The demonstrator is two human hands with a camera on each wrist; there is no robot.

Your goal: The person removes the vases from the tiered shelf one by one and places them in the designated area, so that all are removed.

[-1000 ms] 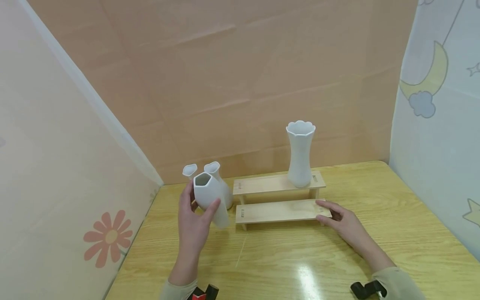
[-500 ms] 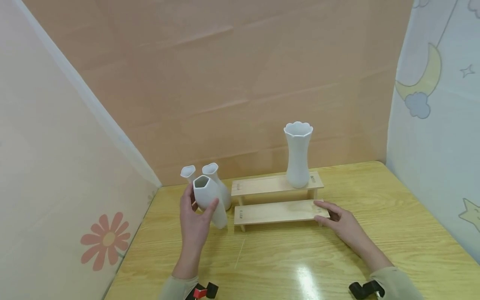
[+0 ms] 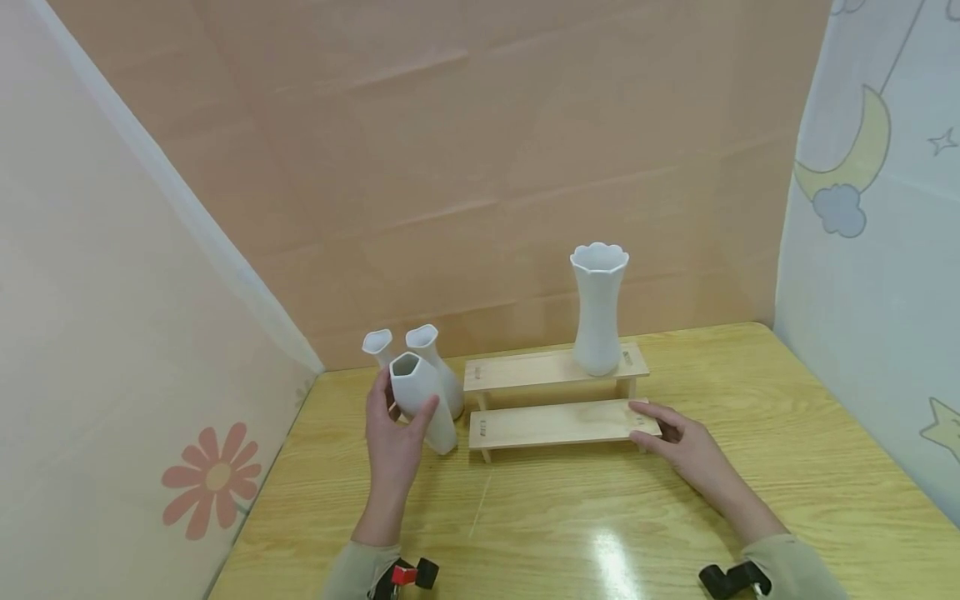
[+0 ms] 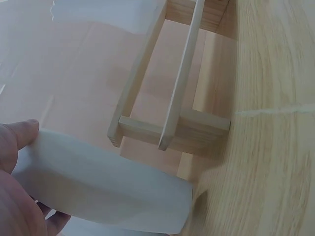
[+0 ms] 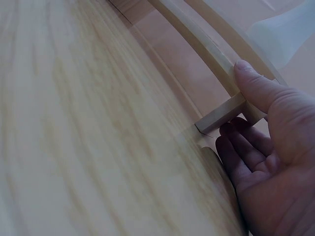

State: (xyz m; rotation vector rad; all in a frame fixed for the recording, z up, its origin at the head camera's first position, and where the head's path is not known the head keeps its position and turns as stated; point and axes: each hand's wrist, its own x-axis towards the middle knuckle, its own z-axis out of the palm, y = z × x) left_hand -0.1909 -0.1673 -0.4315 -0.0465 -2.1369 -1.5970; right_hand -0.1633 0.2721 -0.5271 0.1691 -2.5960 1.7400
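Note:
My left hand (image 3: 393, 446) grips a white faceted vase (image 3: 422, 396) with a five-sided mouth, thumb on its right side and fingers round its left. The vase leans, its base toward the front right; whether the base touches the table I cannot tell. At the right end of a two-step wooden stand (image 3: 555, 423), my right hand (image 3: 686, 446) pinches the lower board between thumb and fingers. A tall white vase (image 3: 598, 312) with a scalloped rim stands upright on the upper board's right part. The lower board bears nothing.
Two more white vases, a left one (image 3: 377, 343) and a right one (image 3: 442, 367), stand behind the held vase, partly hidden by it. A wood-grain table (image 3: 555, 517) lies beneath everything. An orange-brown backdrop (image 3: 487, 167) rises close behind the stand.
The left hand has shifted slightly to the right, and the vase's mouth sits a little lower. The right hand keeps its hold on the stand. The head view has shifted slightly.

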